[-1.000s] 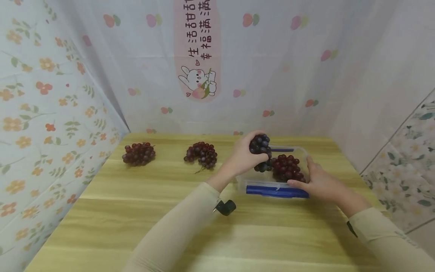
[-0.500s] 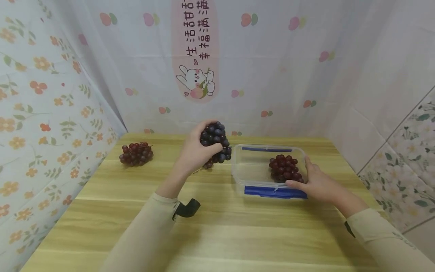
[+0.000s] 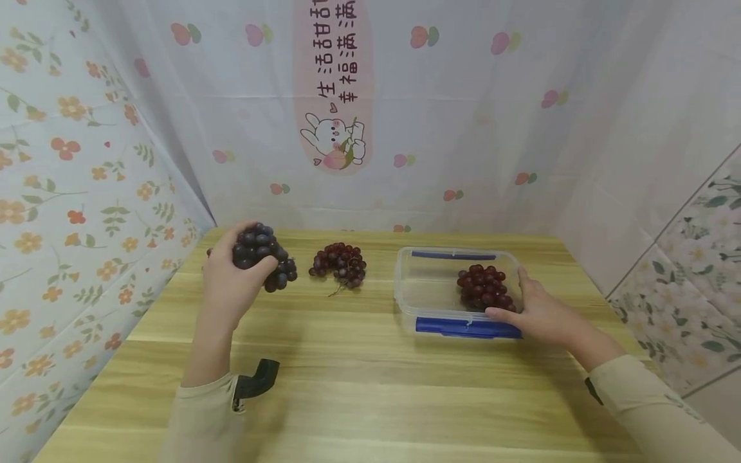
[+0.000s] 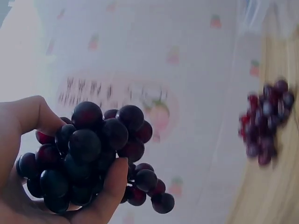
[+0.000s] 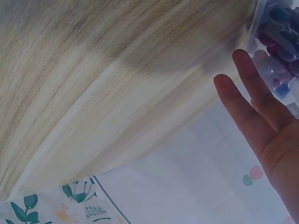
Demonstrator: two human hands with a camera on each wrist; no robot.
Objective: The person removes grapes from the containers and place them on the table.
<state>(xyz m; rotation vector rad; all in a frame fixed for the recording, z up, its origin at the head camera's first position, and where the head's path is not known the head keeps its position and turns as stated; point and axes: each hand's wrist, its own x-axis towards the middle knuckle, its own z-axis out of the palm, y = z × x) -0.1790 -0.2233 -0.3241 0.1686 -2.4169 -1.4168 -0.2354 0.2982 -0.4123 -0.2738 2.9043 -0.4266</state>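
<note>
Moved since one second ago: left hand [image 3: 228, 280] with dark grapes [image 3: 257, 244], from above the left side of the container [image 3: 427, 283] to well left of it; container and right hand [image 3: 547, 315] little changed.

Bench [image 3: 347, 399]: wood-grain top, carrying the container.

Container: clear plastic, blue clip [image 3: 469, 328] along the front. Likely light, stiff and smooth, apt to slide; best steadied at a rim corner.

Right hand: at the container's right front corner, thumb on the front rim, fingers fairly straight along the outer wall, not clenched.

Left hand: grasping the dark grapes, thumb across them.

Dark grapes: well left of the container, seemingly lifted. Likely fairly weighty, loosely jointed, slick-skinned, easily bruised; take the thick body, squeeze lightly, leave the dangling end free.

Inner red bunch [image 3: 485, 286]: inside the container, toward its right.

Outer red bunch [image 3: 347, 256]: left of the container.
</note>
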